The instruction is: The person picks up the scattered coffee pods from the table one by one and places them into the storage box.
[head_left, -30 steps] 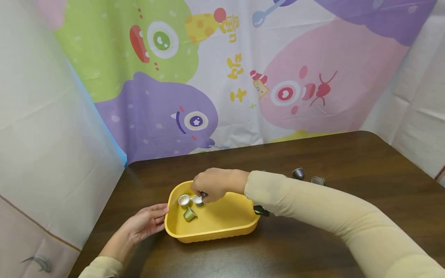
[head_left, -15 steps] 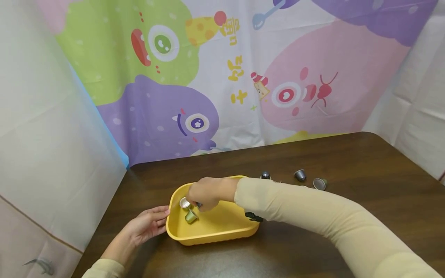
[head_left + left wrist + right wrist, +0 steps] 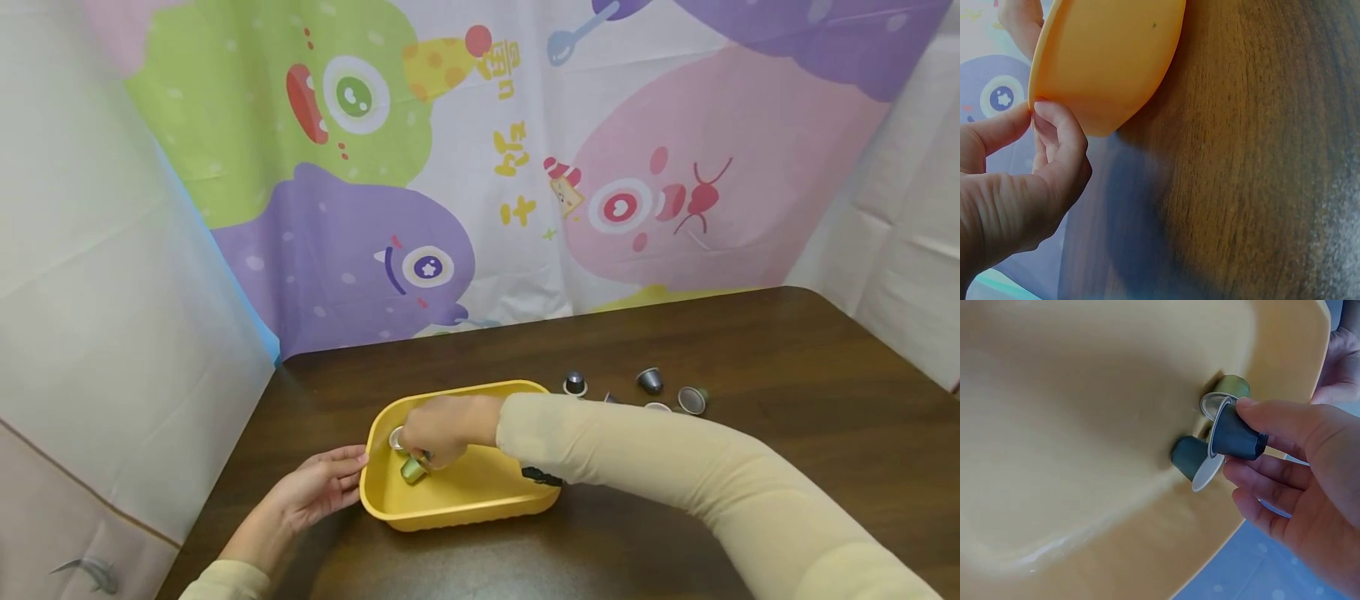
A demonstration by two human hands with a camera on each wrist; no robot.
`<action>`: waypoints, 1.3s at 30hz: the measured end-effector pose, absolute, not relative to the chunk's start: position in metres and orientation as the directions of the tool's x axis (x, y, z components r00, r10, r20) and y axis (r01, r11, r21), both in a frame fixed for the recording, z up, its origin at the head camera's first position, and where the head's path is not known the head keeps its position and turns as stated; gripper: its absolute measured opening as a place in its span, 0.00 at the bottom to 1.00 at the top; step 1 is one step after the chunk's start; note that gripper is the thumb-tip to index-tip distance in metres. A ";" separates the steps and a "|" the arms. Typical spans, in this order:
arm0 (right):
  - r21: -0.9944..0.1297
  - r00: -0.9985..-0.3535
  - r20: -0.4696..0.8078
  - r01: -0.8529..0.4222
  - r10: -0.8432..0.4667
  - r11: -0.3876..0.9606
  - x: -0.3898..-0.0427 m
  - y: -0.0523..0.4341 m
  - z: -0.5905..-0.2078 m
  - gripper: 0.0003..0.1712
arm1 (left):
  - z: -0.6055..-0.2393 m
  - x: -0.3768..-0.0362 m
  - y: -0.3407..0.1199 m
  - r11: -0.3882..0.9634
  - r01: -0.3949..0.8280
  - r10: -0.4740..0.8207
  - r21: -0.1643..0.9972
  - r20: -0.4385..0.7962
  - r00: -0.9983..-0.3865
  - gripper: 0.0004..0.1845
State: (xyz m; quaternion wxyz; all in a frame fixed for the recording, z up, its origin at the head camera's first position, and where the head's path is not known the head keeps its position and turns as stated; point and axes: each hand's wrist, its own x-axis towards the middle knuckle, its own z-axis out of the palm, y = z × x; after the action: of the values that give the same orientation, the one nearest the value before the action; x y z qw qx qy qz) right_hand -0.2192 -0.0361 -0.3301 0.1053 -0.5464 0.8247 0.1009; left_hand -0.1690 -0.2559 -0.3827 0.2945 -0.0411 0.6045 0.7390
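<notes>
My left hand [image 3: 318, 487] pinches the left rim of a yellow plastic tray [image 3: 457, 515] between thumb and finger, as the left wrist view shows. Inside the tray, my right hand [image 3: 442, 427] holds a dark blue coffee capsule [image 3: 1238, 433] by thumb and fingertips, its foil lid facing left in the right wrist view. Close beside it lie a green capsule [image 3: 1234, 385] and a dark teal capsule [image 3: 1189, 455] with a pale lid, both on the tray floor. In the head view the right hand covers most of these, leaving the green one and part of a silver lid [image 3: 396, 438] visible.
Beyond the right sleeve several capsules are on the brown table [image 3: 637, 333]: a dark one [image 3: 575, 382] standing lid down, a grey one [image 3: 650, 381] tipped over, and one with its lid [image 3: 692, 401] facing out. The sleeve partly hides others. A printed cloth [image 3: 525, 275] hangs behind.
My right hand has shifted down and slightly toward the near side inside the tray with the capsule. The sleeve has lowered, uncovering more capsules on the table. The left hand keeps its hold.
</notes>
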 end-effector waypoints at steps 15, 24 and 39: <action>0.074 -0.386 -0.281 -0.922 -0.879 0.381 -0.221 -0.042 -0.334 0.03 | -0.382 -0.170 -0.257 -0.092 -0.481 0.382 0.872 -0.416 -0.826 0.21; 0.128 -0.456 -0.294 -0.890 -0.840 0.438 -0.224 -0.037 -0.326 0.11 | -0.383 -0.170 -0.257 -0.095 -0.482 0.378 0.871 -0.417 -0.827 0.21; 0.129 -0.491 -0.282 -0.871 -0.824 0.475 -0.227 -0.013 -0.311 0.12 | -0.385 -0.170 -0.256 -0.079 -0.470 0.376 0.879 -0.410 -0.831 0.28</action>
State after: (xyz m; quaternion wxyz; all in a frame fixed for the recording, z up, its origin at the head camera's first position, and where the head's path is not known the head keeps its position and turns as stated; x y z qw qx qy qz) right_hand -0.2272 -0.0134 -0.3106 0.0906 -0.4961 0.8539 0.1284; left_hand -0.1698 -0.2560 -0.3851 0.2883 -0.0380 0.6142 0.7336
